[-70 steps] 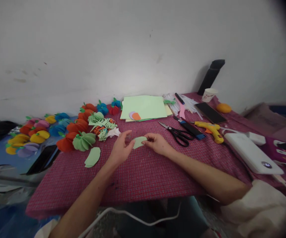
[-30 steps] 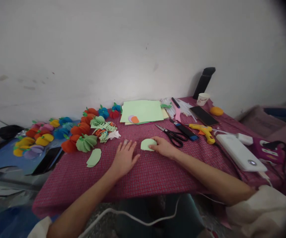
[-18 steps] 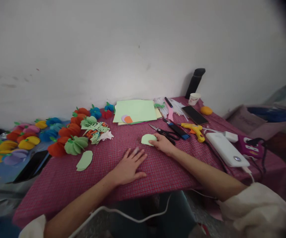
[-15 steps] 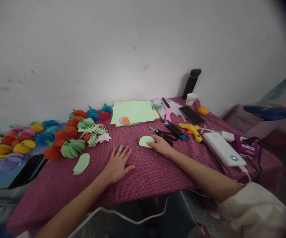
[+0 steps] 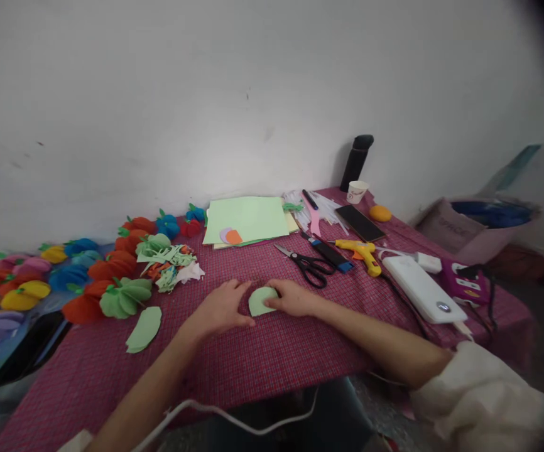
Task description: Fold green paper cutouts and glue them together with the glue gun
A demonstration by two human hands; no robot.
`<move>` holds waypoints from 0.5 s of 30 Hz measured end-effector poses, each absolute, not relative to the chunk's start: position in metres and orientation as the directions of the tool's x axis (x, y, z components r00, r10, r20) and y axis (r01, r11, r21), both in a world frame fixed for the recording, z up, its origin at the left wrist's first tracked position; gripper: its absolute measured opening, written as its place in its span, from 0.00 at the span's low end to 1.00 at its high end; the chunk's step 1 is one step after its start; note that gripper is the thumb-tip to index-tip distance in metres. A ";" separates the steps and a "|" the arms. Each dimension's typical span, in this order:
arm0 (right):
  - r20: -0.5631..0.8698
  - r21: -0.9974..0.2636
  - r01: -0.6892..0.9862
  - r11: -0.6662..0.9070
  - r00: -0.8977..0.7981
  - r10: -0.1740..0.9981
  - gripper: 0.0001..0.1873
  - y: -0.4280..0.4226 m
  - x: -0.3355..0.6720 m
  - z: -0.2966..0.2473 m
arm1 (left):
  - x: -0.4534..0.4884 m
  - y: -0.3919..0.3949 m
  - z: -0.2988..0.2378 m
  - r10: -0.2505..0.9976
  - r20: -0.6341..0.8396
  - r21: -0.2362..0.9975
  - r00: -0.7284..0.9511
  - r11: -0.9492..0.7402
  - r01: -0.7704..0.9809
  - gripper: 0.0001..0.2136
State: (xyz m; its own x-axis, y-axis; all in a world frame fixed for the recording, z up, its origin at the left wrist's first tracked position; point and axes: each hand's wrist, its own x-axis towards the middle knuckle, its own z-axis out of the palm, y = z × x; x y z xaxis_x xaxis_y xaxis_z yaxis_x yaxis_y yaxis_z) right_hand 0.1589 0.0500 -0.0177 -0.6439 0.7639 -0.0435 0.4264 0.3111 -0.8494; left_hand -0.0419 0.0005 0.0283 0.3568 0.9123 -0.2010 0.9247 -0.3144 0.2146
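Between my hands is a pale green half-round paper piece (image 5: 259, 302). My right hand (image 5: 291, 297) pinches its right end between thumb and fingers. Close to its left end, my left hand (image 5: 225, 307) is open, thumb and fingers apart, with a narrow gap to the paper. Another pale green rounded paper stack (image 5: 144, 329) lies on the cloth left of my left hand. Black-handled scissors (image 5: 307, 262) rest beyond my right hand, blades pointing up and left.
Coloured paper pumpkins (image 5: 124, 296) crowd the left side, beside paper scraps (image 5: 173, 267). Green paper sheets (image 5: 248, 216) lie at the back. On the right are a yellow glue gun (image 5: 357, 247), a phone (image 5: 360, 223), a white power bank (image 5: 418, 289) and a paper cup (image 5: 357, 192).
My right hand has brought the green paper left and nearer to me. My left hand has lifted from lying flat and turned toward the paper. The view has shifted slightly.
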 end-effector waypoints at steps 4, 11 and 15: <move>0.063 -0.745 0.457 0.487 -0.678 0.732 0.16 0.051 0.164 -0.014 | -0.035 0.002 0.020 0.916 -0.174 0.247 0.362 -0.315 0.916 0.39; 0.045 -0.717 0.505 0.481 -0.656 0.754 0.18 0.063 0.189 -0.011 | -0.039 -0.001 0.009 0.919 -0.171 0.242 0.354 -0.309 0.920 0.35; 0.029 -0.703 0.465 0.538 -0.737 0.675 0.31 0.060 0.191 -0.010 | -0.036 -0.002 0.009 0.924 -0.160 0.244 0.346 -0.303 0.921 0.24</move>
